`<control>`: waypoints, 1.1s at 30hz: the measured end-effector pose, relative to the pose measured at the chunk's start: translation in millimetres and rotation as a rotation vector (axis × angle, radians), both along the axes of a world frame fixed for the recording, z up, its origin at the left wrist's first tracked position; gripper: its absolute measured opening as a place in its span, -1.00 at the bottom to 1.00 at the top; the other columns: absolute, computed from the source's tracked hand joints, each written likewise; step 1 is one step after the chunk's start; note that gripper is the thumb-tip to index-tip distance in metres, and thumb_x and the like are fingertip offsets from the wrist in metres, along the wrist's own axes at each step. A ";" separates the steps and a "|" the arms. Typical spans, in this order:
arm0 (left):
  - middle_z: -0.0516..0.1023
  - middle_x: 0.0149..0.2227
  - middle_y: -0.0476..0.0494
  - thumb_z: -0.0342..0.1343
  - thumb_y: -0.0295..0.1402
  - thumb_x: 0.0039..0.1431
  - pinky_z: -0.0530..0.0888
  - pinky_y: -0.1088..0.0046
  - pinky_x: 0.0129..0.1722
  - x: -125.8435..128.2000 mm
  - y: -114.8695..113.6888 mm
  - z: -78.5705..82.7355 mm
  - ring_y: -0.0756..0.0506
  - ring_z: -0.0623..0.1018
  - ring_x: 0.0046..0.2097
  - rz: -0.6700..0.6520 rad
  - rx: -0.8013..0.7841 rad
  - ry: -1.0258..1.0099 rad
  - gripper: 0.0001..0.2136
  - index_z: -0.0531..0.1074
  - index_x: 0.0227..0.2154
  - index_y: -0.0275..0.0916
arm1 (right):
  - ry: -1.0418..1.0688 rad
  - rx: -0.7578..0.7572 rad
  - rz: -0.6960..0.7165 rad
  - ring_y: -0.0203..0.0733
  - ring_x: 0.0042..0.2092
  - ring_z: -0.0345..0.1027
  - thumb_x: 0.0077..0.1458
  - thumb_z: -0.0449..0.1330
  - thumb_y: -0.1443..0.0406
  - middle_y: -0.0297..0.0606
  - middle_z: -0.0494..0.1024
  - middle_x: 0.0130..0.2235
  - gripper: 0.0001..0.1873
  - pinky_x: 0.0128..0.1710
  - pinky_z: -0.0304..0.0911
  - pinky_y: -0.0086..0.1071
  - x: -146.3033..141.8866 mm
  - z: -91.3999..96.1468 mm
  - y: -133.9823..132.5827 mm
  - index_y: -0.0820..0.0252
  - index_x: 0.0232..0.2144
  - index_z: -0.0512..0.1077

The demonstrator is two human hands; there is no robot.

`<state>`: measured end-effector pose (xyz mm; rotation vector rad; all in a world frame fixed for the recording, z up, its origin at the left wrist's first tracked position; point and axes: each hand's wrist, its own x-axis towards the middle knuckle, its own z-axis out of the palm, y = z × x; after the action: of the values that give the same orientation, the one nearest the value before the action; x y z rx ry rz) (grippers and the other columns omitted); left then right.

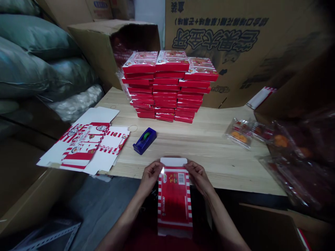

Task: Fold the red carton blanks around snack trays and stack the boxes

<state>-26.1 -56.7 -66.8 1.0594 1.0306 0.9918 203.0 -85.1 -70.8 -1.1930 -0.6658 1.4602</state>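
A red and white striped carton (175, 198) is held up at the front edge of the table, its barcoded panel facing me. A plain white flap stands out at its far end. My left hand (151, 173) pinches the far left corner of the carton, thumb and fingers closed. At the far right corner my right hand (198, 174) pinches it in the same way. Beyond the hands sits a blue tape dispenser (144, 141) with a green core. Flat printed carton blanks (86, 143) lie in a pile to the left.
Several red boxes (166, 87) are stacked in columns at the back of the wooden table (204, 139). Clear packets of orange food (239, 134) lie at the right. Large cardboard boxes (222, 45) wall the back, and full sacks (28, 59) are piled at the left.
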 end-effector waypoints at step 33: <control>0.71 -0.01 -0.23 0.32 -0.20 0.16 0.50 0.17 0.09 1.1 32.6 5.8 -0.27 0.66 -0.01 -0.335 -0.078 -0.111 -0.62 0.65 0.01 -0.22 | 0.019 0.060 0.235 0.03 -0.10 0.64 -0.03 0.50 0.09 -0.20 0.76 -0.19 -0.64 -0.08 0.50 -0.19 0.2 19.9 19.0 0.04 -0.16 0.70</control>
<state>-25.1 -24.1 -61.0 1.0587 0.7640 0.7233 203.2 -66.2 -50.9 -1.0805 -0.8536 1.6322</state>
